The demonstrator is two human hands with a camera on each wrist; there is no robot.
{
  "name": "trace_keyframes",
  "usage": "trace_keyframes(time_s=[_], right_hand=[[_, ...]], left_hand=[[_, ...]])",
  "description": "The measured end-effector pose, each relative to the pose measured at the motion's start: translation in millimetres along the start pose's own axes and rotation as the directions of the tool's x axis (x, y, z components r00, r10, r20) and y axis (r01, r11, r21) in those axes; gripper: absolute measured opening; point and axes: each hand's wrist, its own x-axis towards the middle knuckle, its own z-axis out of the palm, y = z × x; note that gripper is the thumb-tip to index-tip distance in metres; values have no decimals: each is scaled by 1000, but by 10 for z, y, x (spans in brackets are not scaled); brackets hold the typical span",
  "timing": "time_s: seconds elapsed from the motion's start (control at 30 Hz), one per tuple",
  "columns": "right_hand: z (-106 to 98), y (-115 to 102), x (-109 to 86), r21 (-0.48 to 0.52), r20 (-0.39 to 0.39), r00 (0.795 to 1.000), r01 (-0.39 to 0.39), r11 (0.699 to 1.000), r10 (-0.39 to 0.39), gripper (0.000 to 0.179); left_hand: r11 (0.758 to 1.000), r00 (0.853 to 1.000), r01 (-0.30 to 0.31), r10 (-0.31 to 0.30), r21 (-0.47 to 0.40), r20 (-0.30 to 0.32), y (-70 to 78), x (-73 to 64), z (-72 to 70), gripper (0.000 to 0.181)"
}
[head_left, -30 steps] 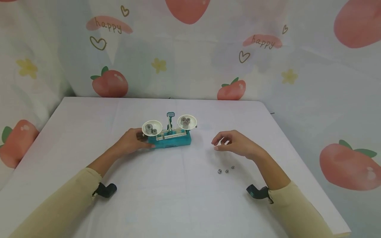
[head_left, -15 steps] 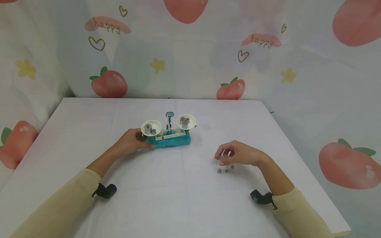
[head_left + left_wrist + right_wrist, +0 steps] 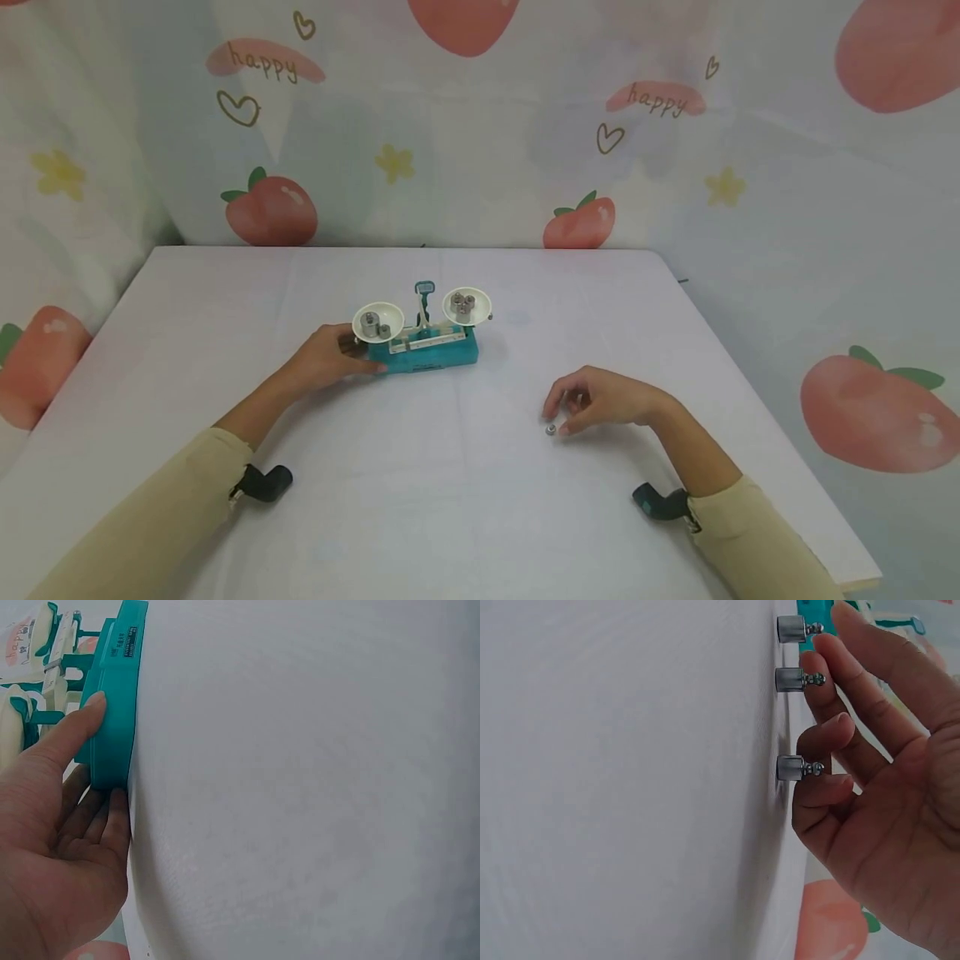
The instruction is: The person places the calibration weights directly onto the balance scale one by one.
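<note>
My left hand (image 3: 327, 358) grips the left end of a small teal balance scale (image 3: 435, 356). In the left wrist view the thumb lies against the front of the scale's base (image 3: 118, 712), while the fingers are at its end. Metal weights sit in both white pans: a larger and a smaller one in the left pan (image 3: 400, 317), several in the right pan (image 3: 487, 310). My right hand (image 3: 606, 398) hovers low, fingers loosely bent, holding nothing. Beside its fingertips, three small knobbed weights stand upright in the right wrist view: a top one (image 3: 791, 629), a middle one (image 3: 789, 679), a lower one (image 3: 789, 768).
A white-covered table (image 3: 420, 500) bears everything, with its far edge along a fruit-patterned curtain (image 3: 480, 158). Each sleeve cuff carries a black wrist camera, one at the left (image 3: 266, 482) and one at the right (image 3: 660, 502).
From beside the scale, my right hand has come down toward the front of the table, over the loose weights, and now hides two of them in the head view. My left hand stays at the scale.
</note>
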Motion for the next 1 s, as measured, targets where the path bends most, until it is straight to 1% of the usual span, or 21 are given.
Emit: trace_keyframes(time_s=[0.13, 0.27, 0.43, 0.57, 0.8, 1.0], right_hand=[[25, 13, 24, -33, 6, 1000, 3, 999, -3, 23], [38, 21, 34, -65, -8, 1000, -19, 998, 18, 23], [47, 28, 46, -91, -24, 999, -31, 995, 29, 23], [54, 27, 57, -93, -28, 999, -23, 995, 21, 21], [74, 17, 52, -73, -34, 999, 15, 997, -17, 20], [95, 20, 60, -72, -46, 999, -2, 997, -2, 21]], left_hand=[[1000, 1000, 0, 0, 1, -4, -21, 9, 0, 79], [1000, 1000, -10, 10, 0, -7, -24, 14, 0, 79], [1000, 1000, -8, 8, -3, -8, -14, 6, -3, 79], [1000, 1000, -6, 6, -9, -10, -14, 8, 1, 78], [1000, 1000, -10, 10, -10, -3, -14, 9, 9, 79], [1000, 1000, -9, 9, -8, -6, -15, 1, -2, 79]])
